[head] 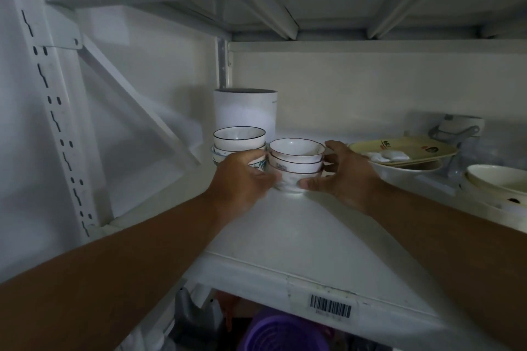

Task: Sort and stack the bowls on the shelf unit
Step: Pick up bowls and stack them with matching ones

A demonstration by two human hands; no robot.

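A dim white metal shelf (299, 236) is bearing two bowl stacks near its back left corner. Both hands are cupping the red-rimmed stack (295, 164), the left hand (242, 177) and right hand (345, 171) curling their fingers around it. The left hand is hiding part of the dark-rimmed stack (239, 141) behind.

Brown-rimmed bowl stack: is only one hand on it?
No. The left hand and right hand both grip the brown-rimmed stack, one on each side.

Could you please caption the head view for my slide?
Both hands, left hand and right hand, cup a stack of brown-rimmed bowls on the white shelf.
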